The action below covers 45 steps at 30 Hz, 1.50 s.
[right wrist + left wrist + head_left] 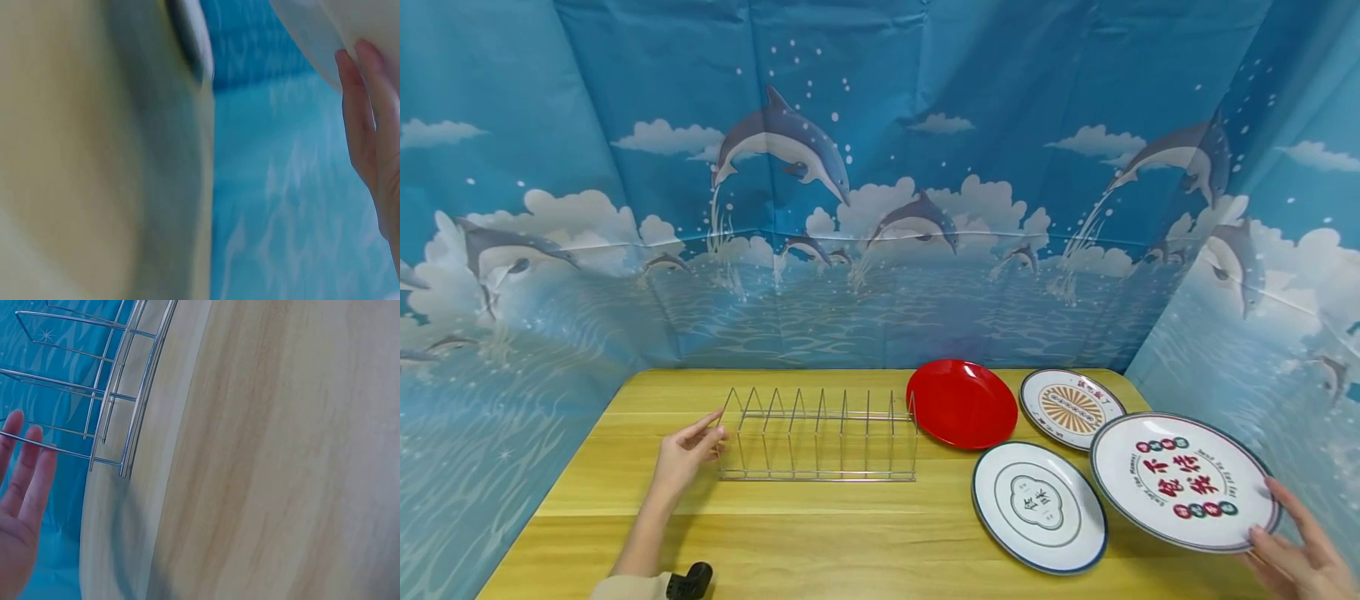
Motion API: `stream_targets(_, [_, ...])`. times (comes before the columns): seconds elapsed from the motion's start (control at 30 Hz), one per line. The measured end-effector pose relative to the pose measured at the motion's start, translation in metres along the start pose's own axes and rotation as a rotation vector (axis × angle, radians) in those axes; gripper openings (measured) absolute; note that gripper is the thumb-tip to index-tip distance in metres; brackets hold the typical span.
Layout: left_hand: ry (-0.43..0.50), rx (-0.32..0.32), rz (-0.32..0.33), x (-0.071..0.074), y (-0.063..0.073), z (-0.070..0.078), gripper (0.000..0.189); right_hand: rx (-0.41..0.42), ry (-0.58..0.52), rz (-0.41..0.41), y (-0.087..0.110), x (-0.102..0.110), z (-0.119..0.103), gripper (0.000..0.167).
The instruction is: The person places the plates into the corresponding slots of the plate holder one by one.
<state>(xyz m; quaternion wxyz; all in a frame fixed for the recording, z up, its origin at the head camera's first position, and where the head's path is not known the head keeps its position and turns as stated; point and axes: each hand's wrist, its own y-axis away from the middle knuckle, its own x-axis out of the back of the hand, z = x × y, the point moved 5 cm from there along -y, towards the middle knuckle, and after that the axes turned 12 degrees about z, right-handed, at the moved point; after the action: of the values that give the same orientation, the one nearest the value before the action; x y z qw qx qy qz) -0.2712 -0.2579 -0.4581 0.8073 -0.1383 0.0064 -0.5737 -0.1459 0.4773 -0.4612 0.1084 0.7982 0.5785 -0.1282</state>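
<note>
A white plate with red characters and a dark rim (1183, 479) is held tilted at the right, its edge pinched between the thumb and fingers of my right hand (1303, 546). In the right wrist view, the fingers (359, 106) lie against the pale underside of this plate (312, 37). My left hand (688, 454) is at the left end of a metal wire plate rack (816, 477). Its fingers look straight in the left wrist view, with a rack wire crossing before the fingertips; the thumb is hidden there.
Right of the rack lie a red plate (962, 404), a white plate with an orange ray pattern (1071, 408) and a blue-rimmed white plate (1037, 508). All are on a wooden table (820, 533). A blue dolphin-print curtain (880, 317) surrounds the back and sides.
</note>
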Motion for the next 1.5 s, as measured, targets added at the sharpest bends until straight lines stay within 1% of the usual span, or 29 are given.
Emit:
stream_targets(0.03, [-0.031,-0.017,0.005,0.0,0.0,0.001,0.045,0.028,-0.049,-0.043,-0.002,-0.012,-0.002,0.066])
stream_targets(0.07, [-0.059,-0.028,0.011,0.001,0.0,0.003,0.044,0.063,-0.124,-0.108,-0.002,-0.025,-0.005,0.064])
stream_targets(0.17, [-0.102,-0.051,0.007,0.001,0.001,0.006,0.042,0.114,-0.314,-0.317,-0.004,-0.071,-0.013,0.064])
stream_targets(0.27, [-0.099,-0.052,-0.004,0.002,0.001,0.008,0.042,0.14,-0.388,-0.424,-0.007,-0.114,-0.017,0.063])
stream_targets(0.37, [-0.079,-0.037,-0.016,0.003,0.001,0.008,0.044,0.167,-0.375,-0.48,-0.011,-0.154,-0.017,0.062])
stream_targets(0.43, [-0.078,-0.026,-0.027,0.004,0.0,0.007,0.046,0.17,-0.325,-0.486,-0.013,-0.18,-0.016,0.062])
stream_targets(0.5, [-0.072,-0.011,-0.033,0.005,0.0,0.005,0.047,0.153,-0.269,-0.476,-0.015,-0.205,-0.013,0.062])
stream_targets(0.63, [-0.063,0.02,-0.04,0.006,-0.002,0.001,0.047,0.096,-0.135,-0.439,-0.018,-0.252,-0.005,0.064])
stream_targets(0.87, [-0.067,0.063,-0.045,0.007,-0.002,-0.001,0.049,-0.019,-0.021,-0.407,-0.016,-0.324,0.013,0.067])
stream_targets(0.97, [-0.058,0.078,-0.042,0.007,-0.003,-0.002,0.05,-0.041,0.033,-0.401,-0.012,-0.355,0.018,0.068])
stream_targets(1.07, [-0.054,0.079,-0.044,0.007,-0.003,-0.003,0.05,-0.049,0.091,-0.407,-0.008,-0.385,0.024,0.067])
stream_targets(1.17, [-0.052,0.082,-0.047,0.007,-0.003,-0.004,0.051,-0.049,0.123,-0.429,-0.004,-0.413,0.031,0.066])
stream_targets(1.3, [-0.054,0.091,-0.049,0.007,-0.003,-0.005,0.051,-0.05,0.123,-0.436,0.001,-0.446,0.038,0.066])
stream_targets(1.5, [-0.046,0.109,-0.042,0.008,-0.004,-0.004,0.051,-0.02,0.125,-0.439,0.011,-0.488,0.045,0.067])
